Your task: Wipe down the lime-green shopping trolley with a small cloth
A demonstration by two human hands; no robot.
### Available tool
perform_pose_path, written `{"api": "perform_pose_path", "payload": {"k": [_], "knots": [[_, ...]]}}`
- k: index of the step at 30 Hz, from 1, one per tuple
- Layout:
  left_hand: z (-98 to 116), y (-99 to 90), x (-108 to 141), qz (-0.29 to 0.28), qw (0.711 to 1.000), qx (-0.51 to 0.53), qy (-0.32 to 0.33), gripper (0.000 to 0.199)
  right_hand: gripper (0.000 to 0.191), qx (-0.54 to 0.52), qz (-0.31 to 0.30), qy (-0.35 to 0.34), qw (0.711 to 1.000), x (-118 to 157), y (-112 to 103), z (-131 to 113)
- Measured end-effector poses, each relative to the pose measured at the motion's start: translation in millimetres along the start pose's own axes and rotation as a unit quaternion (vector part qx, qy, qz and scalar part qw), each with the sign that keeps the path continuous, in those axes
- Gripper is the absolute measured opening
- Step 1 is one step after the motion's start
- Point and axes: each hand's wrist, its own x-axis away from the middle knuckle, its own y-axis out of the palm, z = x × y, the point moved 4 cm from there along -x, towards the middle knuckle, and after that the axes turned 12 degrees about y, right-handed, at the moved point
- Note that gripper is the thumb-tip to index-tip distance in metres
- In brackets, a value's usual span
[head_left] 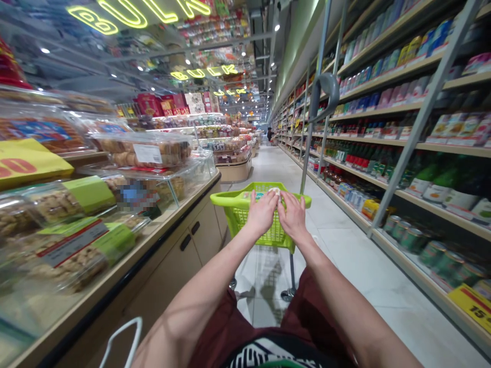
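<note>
A lime-green shopping cart (241, 217) with a latticed basket stands on the floor in front of me. My left hand (263, 212) is closed over the middle of its near edge, fingers curled forward. Just to its right, my right hand (293, 213) grips the same edge, nearly touching the left. Between the fingertips shows a small white thing (274, 190), too small to name. A green and white label lies on the cart's handle beside my left fingers.
On the left runs a wooden counter (169, 273) with packed biscuits and nuts under price signs. Tall shelves (402, 107) of bottles and cans line the right, with a metal pole (308, 148) beside them. The tiled aisle (264, 163) leads ahead to a distant person (269, 135).
</note>
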Motion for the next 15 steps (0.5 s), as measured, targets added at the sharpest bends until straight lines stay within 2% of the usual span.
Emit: {"api": "perform_pose_path", "payload": {"k": [2,4,7,9,11,15], "knots": [[0,-0.7,0,0.001,1.000,0.003,0.013,0.043,0.037,0.004,0.008,-0.001,1.000,-1,-2,2],[-17,-4.2,7,0.001,1.000,-0.003,-0.006,0.043,0.038,0.009,0.014,0.001,1.000,-2,-4,5],[-54,-11.7,22,-0.001,0.996,-0.021,-0.086,0.042,0.038,0.009,0.016,0.005,1.000,-1,-3,8],[-66,-14.6,27,-0.003,0.991,-0.029,-0.130,0.042,0.038,0.004,0.014,0.004,1.000,0,-1,7],[-61,-13.5,25,0.001,0.992,-0.025,-0.123,0.041,0.038,0.002,0.010,-0.001,1.000,0,2,4],[-21,-3.3,8,0.012,1.000,-0.001,-0.009,0.041,0.037,0.006,0.011,-0.022,1.000,-1,6,-3]]}}
